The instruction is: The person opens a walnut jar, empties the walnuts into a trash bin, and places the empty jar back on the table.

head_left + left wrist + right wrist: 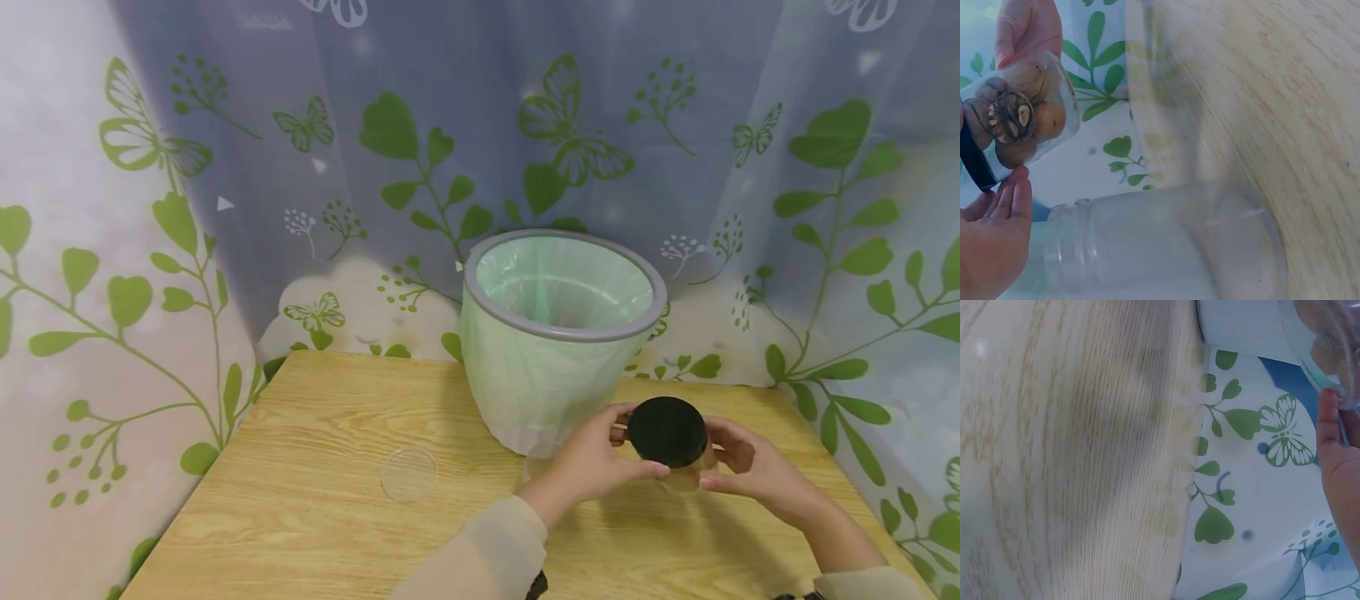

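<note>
Both hands hold a clear jar with a black lid above the right part of the table. Inside are several brown, round things that look like walnuts, one of them cracked open. My left hand grips the lid end from the left, thumb at its near edge. From the right, my right hand grips the jar's clear side with thumb and fingers. A second clear jar stands on the table by my left wrist, mostly hidden behind that wrist in the head view.
A bin lined with a pale green bag and rimmed in grey stands at the table's back. On the wooden table lies a clear round disc, left of the hands. Leaf-printed curtain surrounds the back and sides.
</note>
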A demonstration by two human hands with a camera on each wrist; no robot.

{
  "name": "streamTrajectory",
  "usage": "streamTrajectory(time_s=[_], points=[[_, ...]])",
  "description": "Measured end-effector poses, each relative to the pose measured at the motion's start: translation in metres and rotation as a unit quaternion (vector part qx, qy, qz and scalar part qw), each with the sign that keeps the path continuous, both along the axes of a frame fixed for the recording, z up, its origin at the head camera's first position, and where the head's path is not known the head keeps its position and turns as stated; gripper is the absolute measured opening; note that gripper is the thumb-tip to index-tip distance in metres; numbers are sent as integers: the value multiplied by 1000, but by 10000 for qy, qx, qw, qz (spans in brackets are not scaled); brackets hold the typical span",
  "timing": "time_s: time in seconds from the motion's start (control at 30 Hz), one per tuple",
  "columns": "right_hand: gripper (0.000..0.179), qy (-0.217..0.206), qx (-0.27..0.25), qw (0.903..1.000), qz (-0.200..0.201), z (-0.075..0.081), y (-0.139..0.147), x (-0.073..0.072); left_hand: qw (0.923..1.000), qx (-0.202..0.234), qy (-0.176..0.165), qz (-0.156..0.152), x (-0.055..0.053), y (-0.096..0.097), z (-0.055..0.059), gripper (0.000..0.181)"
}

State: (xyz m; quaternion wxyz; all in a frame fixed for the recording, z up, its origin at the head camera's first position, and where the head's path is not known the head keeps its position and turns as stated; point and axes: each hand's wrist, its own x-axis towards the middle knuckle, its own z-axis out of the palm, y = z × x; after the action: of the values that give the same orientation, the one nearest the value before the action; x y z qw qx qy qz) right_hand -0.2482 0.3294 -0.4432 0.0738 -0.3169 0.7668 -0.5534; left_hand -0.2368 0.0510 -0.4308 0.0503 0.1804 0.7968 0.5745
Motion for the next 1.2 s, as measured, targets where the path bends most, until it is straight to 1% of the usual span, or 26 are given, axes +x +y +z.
streamTrajectory(time_s=[0.2,0.3,0.4,0.47,0.67,0.8,1.0,1.2], points=[[68,198,-183,9996,56,2,-5,1,9998,155,-142,-39,1,-5,4,76],[68,323,-239,9992,65,2,-8,2,9993,280,-215,-127,2,-9,5,75],[68,336,-329,9989,-8,2,-11,3,9984,441,-208,-272,2,-12,5,75],[69,265,-478,9985,30,2,-13,4,9977,541,-193,-351,2,-14,5,75],[70,19,-1123,9920,579,3,-21,7,9940,911,-275,-534,2,-19,5,74],[71,51,-1323,9897,548,6,-26,9,9909,1114,-426,-623,1,-21,5,72],[70,216,-1613,9845,653,8,-30,11,9883,1213,-501,-778,1,-23,5,72],[70,-9,-1702,9828,722,7,-29,11,9879,1162,-505,-897,0,-26,5,73]])
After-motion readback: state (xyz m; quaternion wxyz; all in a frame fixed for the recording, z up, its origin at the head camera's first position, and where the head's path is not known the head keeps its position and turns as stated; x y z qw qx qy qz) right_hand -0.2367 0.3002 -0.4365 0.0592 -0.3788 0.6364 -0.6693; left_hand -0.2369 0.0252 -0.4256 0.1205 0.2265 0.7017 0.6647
